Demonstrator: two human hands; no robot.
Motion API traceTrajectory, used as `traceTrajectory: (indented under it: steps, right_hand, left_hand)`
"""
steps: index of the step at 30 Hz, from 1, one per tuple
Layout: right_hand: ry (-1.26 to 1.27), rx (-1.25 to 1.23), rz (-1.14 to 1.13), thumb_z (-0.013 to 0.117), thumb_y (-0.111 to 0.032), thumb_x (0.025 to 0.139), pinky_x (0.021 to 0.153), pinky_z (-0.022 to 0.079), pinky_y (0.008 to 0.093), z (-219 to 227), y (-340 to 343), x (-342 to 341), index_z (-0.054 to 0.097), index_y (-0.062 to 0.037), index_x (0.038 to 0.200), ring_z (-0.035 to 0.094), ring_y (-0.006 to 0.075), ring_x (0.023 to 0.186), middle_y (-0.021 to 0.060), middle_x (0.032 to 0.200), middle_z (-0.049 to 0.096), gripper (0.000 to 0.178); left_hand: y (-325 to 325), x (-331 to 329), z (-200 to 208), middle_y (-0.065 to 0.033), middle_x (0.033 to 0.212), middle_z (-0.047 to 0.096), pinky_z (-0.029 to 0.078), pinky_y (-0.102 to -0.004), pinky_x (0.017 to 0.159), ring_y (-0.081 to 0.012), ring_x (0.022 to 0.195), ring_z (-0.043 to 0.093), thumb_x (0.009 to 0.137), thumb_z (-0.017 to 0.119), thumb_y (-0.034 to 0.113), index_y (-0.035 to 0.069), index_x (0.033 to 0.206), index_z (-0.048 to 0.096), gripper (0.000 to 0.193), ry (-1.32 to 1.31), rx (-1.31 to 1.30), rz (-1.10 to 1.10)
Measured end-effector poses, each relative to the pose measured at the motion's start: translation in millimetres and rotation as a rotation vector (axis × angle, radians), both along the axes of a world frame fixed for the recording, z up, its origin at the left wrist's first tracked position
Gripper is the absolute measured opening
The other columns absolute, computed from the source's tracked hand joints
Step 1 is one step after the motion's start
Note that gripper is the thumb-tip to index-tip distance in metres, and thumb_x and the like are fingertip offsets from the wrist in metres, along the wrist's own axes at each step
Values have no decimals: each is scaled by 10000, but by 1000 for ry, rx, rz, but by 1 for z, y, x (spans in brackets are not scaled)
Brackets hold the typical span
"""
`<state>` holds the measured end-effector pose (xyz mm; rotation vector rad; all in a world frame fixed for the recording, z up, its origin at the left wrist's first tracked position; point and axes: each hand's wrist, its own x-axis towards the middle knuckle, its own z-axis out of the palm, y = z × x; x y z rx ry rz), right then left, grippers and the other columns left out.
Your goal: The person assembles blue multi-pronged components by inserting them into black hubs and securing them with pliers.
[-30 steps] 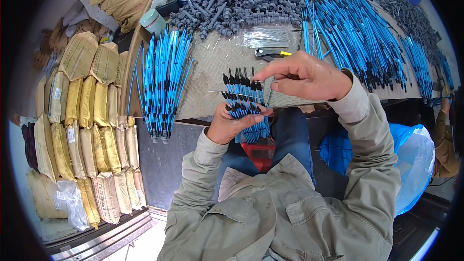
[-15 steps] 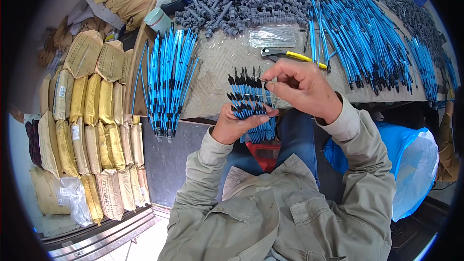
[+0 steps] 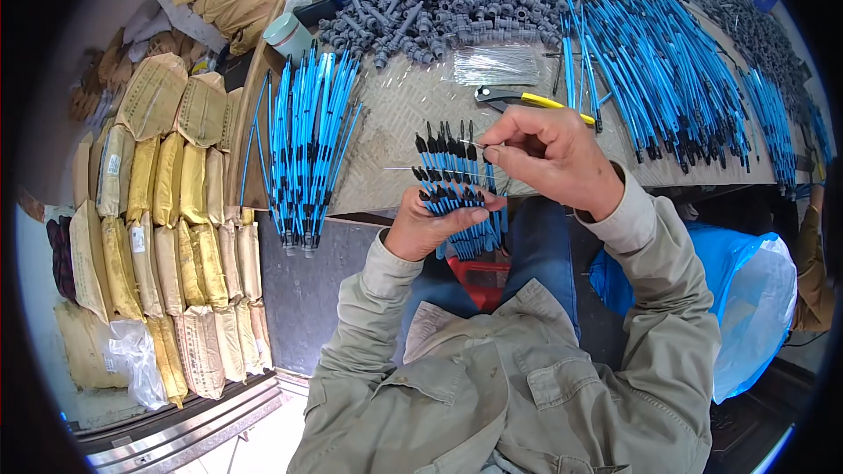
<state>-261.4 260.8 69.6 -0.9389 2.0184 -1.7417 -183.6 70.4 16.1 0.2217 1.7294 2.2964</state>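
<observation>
My left hand (image 3: 439, 221) is wrapped round a bundle of blue rods with black tips (image 3: 450, 162), held above my lap at the table's front edge. The black ends fan out in rows. One thin metal wire (image 3: 399, 168) lies across the rows and sticks out to the left. Close against the bundle's right side, my right hand (image 3: 549, 158) pinches a second thin wire (image 3: 472, 142) between thumb and forefinger. That wire's left end reaches the upper row of black tips; how far it goes in is too small to tell.
Yellow-handled cutters (image 3: 527, 99) and a stack of thin wires (image 3: 494, 66) lie beyond my hands. Blue rods are piled left (image 3: 307, 140) and right (image 3: 672, 79). Grey plastic fittings (image 3: 448, 0) heap at the back, near a lidded cup (image 3: 286, 35). Paper sacks (image 3: 167, 254) stand left.
My right hand has shifted very slightly to the right, and the pinched wire shows more plainly. The bundle in my left hand stays almost where it was.
</observation>
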Motion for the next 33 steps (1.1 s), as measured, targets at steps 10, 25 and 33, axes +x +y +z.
traceTrajectory:
  steps: [10,25,33]
  right_hand:
    - [71,94,56,593,-40,827,502,325,190,14,-4,-4,586,-12,959,417,8,581,-42,668,507,136]
    - [162,134,84,567,-68,852,465,276,213,14,-16,-3,591,-11,1004,364,16,537,-46,600,443,164]
    - [135,85,42,575,-48,823,460,285,217,11,-15,-1,609,-20,964,372,18,534,-43,591,454,147]
  left_hand:
    - [-1,2,-8,-81,937,654,494,-343,848,-222,956,623,792,673,20,-6,989,625,205,-24,79,-20]
    - [-2,5,-11,-86,957,648,488,-350,860,-229,966,616,795,675,39,-18,997,622,217,40,97,-18]
    - [-3,5,-12,-93,978,644,480,-357,874,-236,986,608,794,671,24,-30,1013,611,233,13,95,-29]
